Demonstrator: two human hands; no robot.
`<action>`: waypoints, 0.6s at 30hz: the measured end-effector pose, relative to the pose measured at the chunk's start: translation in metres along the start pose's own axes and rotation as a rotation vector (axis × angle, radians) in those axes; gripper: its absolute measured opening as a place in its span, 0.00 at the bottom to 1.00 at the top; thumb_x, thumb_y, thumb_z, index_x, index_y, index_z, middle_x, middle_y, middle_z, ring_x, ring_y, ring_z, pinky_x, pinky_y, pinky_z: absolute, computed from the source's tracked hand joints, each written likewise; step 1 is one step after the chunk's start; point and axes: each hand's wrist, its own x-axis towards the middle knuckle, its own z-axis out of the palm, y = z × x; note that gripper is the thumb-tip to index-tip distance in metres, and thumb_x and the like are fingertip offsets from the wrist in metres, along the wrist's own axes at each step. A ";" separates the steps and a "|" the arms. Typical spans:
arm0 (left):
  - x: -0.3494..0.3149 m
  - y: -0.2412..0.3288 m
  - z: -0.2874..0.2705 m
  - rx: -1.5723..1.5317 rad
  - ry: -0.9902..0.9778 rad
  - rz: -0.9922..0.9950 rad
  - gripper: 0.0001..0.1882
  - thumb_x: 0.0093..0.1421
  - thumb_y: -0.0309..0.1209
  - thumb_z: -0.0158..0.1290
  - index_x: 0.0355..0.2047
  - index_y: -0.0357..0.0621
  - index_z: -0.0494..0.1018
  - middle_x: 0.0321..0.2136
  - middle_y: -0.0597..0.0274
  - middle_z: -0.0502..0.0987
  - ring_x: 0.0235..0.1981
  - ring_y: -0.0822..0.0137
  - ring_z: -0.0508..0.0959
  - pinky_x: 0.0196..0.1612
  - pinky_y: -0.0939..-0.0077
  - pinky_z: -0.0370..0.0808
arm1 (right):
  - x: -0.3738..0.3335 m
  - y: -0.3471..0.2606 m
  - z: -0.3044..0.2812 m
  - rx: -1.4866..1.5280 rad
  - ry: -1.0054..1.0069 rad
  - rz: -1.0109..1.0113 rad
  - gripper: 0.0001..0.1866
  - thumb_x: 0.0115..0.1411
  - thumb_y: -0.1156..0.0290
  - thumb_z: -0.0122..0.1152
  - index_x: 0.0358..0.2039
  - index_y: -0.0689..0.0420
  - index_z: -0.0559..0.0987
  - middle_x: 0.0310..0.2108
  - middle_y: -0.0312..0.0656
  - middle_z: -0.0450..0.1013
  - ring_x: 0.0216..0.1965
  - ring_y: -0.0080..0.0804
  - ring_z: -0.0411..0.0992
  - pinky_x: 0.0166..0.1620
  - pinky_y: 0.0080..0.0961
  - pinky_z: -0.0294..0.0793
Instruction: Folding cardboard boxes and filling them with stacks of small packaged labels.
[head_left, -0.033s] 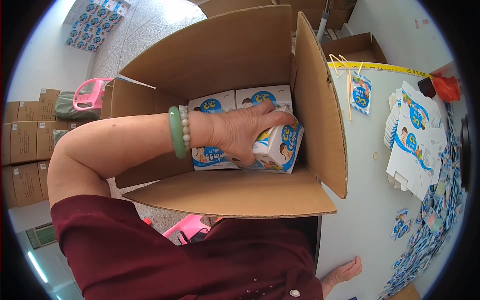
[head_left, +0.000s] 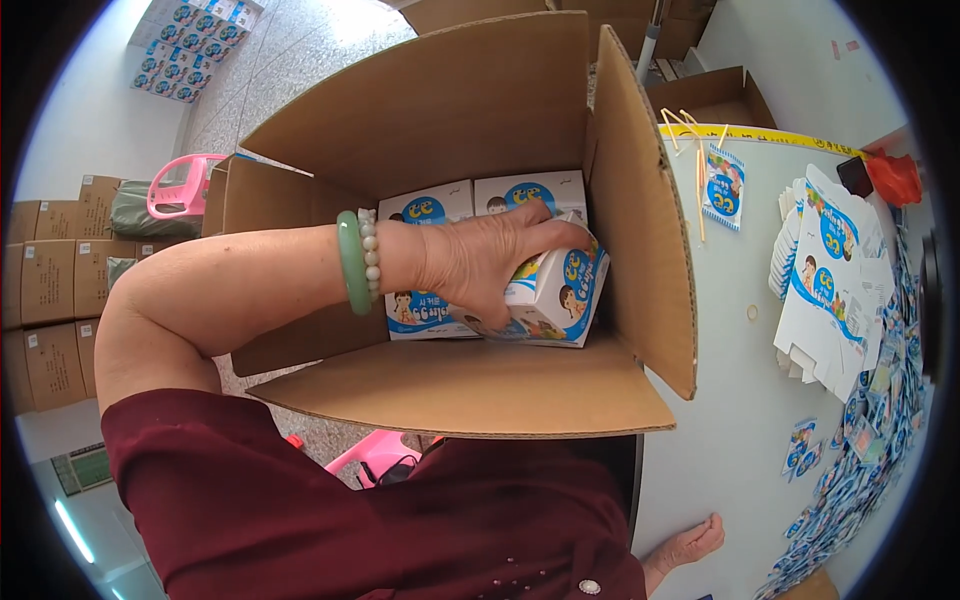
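Note:
My left hand [head_left: 490,250], with a green bangle and a pale bead bracelet at the wrist, reaches from the left into an open brown carton [head_left: 460,395]. Its fingers and thumb are wrapped round a white-and-blue printed box [head_left: 575,290], which sits tilted at the carton's right end. Similar boxes lie beside and behind it: one at the back left [head_left: 428,207] and one at the back right [head_left: 545,185]. The hand hides part of them. Low on the right, my right hand [head_left: 690,545] rests at the table [head_left: 710,440], fingers loosely curled and nothing visible in them.
Flattened printed cartons [head_left: 835,270] are stacked on the table, beside a long heap of small blue packets [head_left: 860,480]. One blue packet [head_left: 723,187] lies near thin sticks [head_left: 700,200] at the far edge. Brown cartons [head_left: 55,280] and a pink chair [head_left: 185,187] stand left.

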 end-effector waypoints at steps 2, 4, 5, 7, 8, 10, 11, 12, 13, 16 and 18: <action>-0.003 -0.005 0.003 -0.039 0.029 0.046 0.52 0.34 0.27 0.65 0.61 0.57 0.52 0.49 0.47 0.60 0.52 0.44 0.66 0.55 0.61 0.69 | -0.001 0.002 0.000 0.006 -0.002 0.033 0.12 0.60 0.78 0.45 0.42 0.64 0.75 0.39 0.47 0.70 0.44 0.43 0.64 0.48 0.34 0.65; -0.009 -0.011 0.006 -0.072 0.203 0.132 0.52 0.34 0.27 0.65 0.61 0.56 0.52 0.49 0.46 0.60 0.52 0.44 0.65 0.56 0.63 0.67 | -0.001 0.002 0.000 0.005 0.005 0.012 0.12 0.61 0.77 0.45 0.42 0.64 0.75 0.38 0.47 0.70 0.44 0.43 0.64 0.48 0.35 0.65; -0.012 -0.013 0.009 -0.076 0.204 0.131 0.52 0.34 0.27 0.65 0.61 0.56 0.52 0.49 0.46 0.60 0.52 0.44 0.65 0.56 0.63 0.67 | 0.000 0.003 -0.001 0.002 0.003 0.010 0.12 0.61 0.77 0.45 0.42 0.64 0.75 0.38 0.47 0.70 0.44 0.43 0.64 0.48 0.35 0.65; -0.017 -0.012 0.014 -0.057 0.273 0.069 0.52 0.34 0.27 0.65 0.61 0.56 0.53 0.49 0.46 0.60 0.53 0.44 0.65 0.57 0.62 0.67 | 0.001 0.004 -0.001 -0.029 0.005 -0.005 0.12 0.61 0.77 0.45 0.42 0.64 0.75 0.38 0.47 0.70 0.44 0.44 0.64 0.48 0.35 0.65; -0.017 -0.011 0.015 -0.057 0.274 0.069 0.52 0.34 0.27 0.65 0.61 0.56 0.53 0.49 0.46 0.60 0.53 0.44 0.65 0.57 0.62 0.67 | 0.002 0.003 0.000 -0.029 0.006 -0.006 0.12 0.61 0.77 0.45 0.42 0.64 0.75 0.38 0.47 0.70 0.44 0.44 0.64 0.48 0.35 0.65; -0.015 -0.008 0.017 -0.042 0.294 0.091 0.52 0.34 0.28 0.66 0.61 0.56 0.53 0.49 0.46 0.60 0.52 0.43 0.65 0.56 0.62 0.68 | 0.003 -0.001 0.000 -0.028 -0.009 0.022 0.12 0.61 0.77 0.44 0.42 0.64 0.74 0.38 0.47 0.70 0.44 0.44 0.64 0.48 0.35 0.65; -0.015 -0.006 0.016 -0.043 0.293 0.091 0.52 0.34 0.28 0.66 0.61 0.56 0.53 0.49 0.46 0.60 0.52 0.43 0.65 0.56 0.62 0.68 | 0.003 -0.002 0.000 -0.030 -0.010 0.022 0.12 0.61 0.77 0.44 0.42 0.64 0.74 0.38 0.47 0.70 0.44 0.44 0.64 0.48 0.35 0.65; -0.015 -0.004 0.014 -0.035 0.256 0.059 0.51 0.34 0.28 0.66 0.61 0.56 0.53 0.49 0.46 0.60 0.52 0.43 0.66 0.56 0.61 0.68 | 0.003 -0.002 0.000 -0.051 -0.011 -0.008 0.12 0.61 0.77 0.44 0.42 0.64 0.75 0.38 0.47 0.70 0.43 0.44 0.64 0.48 0.35 0.65; -0.015 -0.002 0.011 -0.028 0.219 0.028 0.51 0.35 0.28 0.66 0.61 0.56 0.53 0.49 0.46 0.60 0.52 0.43 0.66 0.55 0.61 0.69 | 0.003 -0.003 0.000 -0.074 -0.012 -0.037 0.12 0.61 0.77 0.45 0.42 0.63 0.75 0.38 0.47 0.70 0.43 0.44 0.64 0.48 0.35 0.64; -0.012 0.002 0.011 -0.002 0.233 0.043 0.51 0.35 0.28 0.66 0.60 0.56 0.53 0.50 0.46 0.60 0.52 0.43 0.66 0.54 0.60 0.70 | 0.001 -0.003 0.000 -0.037 -0.003 0.027 0.12 0.61 0.77 0.45 0.42 0.63 0.74 0.38 0.47 0.70 0.43 0.44 0.64 0.48 0.36 0.64; -0.016 0.004 0.008 -0.038 0.243 0.024 0.50 0.36 0.27 0.65 0.60 0.55 0.53 0.50 0.46 0.60 0.52 0.44 0.66 0.54 0.60 0.70 | 0.001 -0.004 0.000 -0.053 -0.006 0.015 0.12 0.61 0.77 0.44 0.42 0.63 0.74 0.38 0.47 0.70 0.43 0.44 0.64 0.48 0.36 0.64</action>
